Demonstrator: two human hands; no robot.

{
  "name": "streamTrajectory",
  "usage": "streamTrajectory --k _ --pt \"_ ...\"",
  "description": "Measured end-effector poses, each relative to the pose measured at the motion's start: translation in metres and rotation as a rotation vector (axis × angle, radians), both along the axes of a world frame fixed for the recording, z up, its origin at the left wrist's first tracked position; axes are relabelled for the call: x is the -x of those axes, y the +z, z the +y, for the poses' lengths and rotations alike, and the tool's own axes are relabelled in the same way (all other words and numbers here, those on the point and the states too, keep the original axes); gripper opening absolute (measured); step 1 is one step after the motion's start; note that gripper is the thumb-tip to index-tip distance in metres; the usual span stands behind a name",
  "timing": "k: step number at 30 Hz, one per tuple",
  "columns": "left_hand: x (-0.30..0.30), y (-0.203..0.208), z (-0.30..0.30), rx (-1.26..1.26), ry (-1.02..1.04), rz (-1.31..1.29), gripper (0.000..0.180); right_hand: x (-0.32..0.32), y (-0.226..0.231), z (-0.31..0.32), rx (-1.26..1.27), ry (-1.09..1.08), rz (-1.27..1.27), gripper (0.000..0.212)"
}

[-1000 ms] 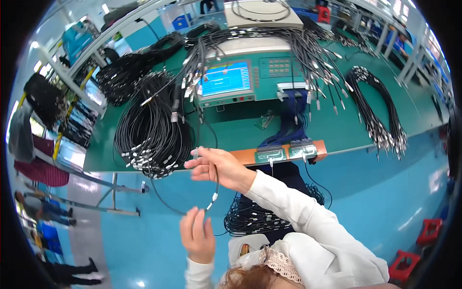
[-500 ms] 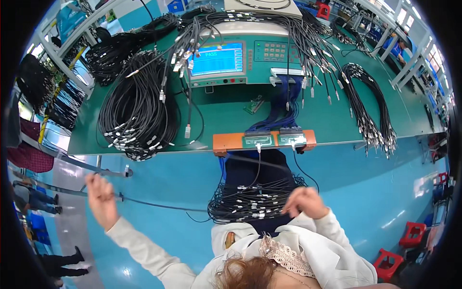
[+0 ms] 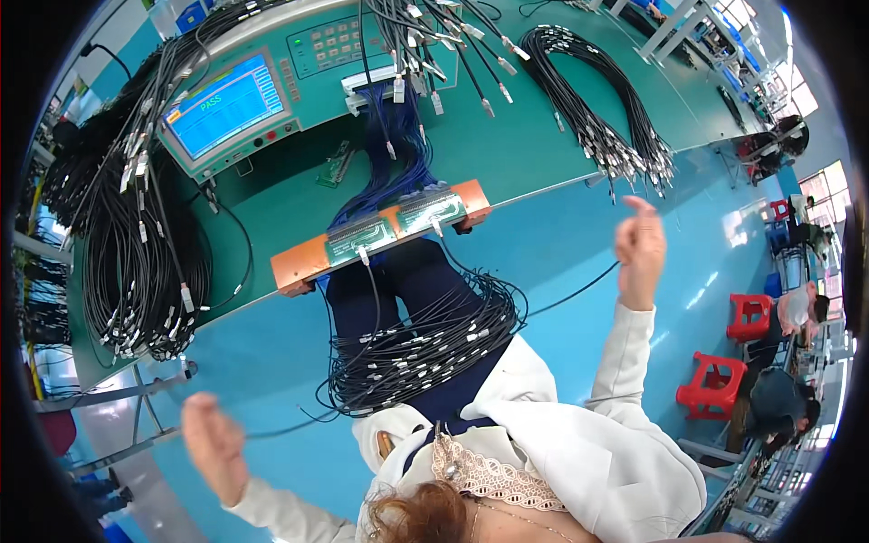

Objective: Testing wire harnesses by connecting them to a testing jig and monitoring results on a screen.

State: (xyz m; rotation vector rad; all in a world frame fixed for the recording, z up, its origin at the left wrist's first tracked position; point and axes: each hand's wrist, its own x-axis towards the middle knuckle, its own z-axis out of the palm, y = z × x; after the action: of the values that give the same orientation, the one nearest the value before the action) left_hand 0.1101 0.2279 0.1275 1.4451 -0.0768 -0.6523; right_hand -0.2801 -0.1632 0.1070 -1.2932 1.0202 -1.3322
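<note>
While left hand [image 3: 214,448] and right hand [image 3: 641,255] stand well apart | each pinches black cable [image 3: 576,291] | coiled cables [image 3: 421,357] across lap [image 3: 429,274]

Had cable bundle [image 3: 425,353] across lap [image 3: 362,299], left cable [image 3: 290,427] reaching left hand [image 3: 214,445], right cable [image 3: 575,292] reaching right hand [image 3: 641,252]. Had fixture [image 3: 389,222] at near edge of table [image 3: 502,149], tester [image 3: 281,86] behind fixture, cable coil [image 3: 149,262] left, cable loop [image 3: 628,101] right.
</note>
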Motion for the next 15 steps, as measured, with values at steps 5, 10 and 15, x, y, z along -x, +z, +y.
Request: streamTrajectory --k 5,10,15 --pt "0.101 -0.072 -0.156 -0.338 -0.417 -0.866 0.026 -0.101 -0.071 0.051 0.4 0.275 0.639 0.015" --pt "0.134 -0.114 -0.2 -0.602 -0.368 -0.928 0.016 -0.15 -0.111 0.063 0.344 0.216 0.67 0.011" --pt "0.151 -0.105 -0.172 -0.592 -0.444 -0.887 0.012 -0.11 -0.115 0.084 0.389 0.217 0.832 0.007"
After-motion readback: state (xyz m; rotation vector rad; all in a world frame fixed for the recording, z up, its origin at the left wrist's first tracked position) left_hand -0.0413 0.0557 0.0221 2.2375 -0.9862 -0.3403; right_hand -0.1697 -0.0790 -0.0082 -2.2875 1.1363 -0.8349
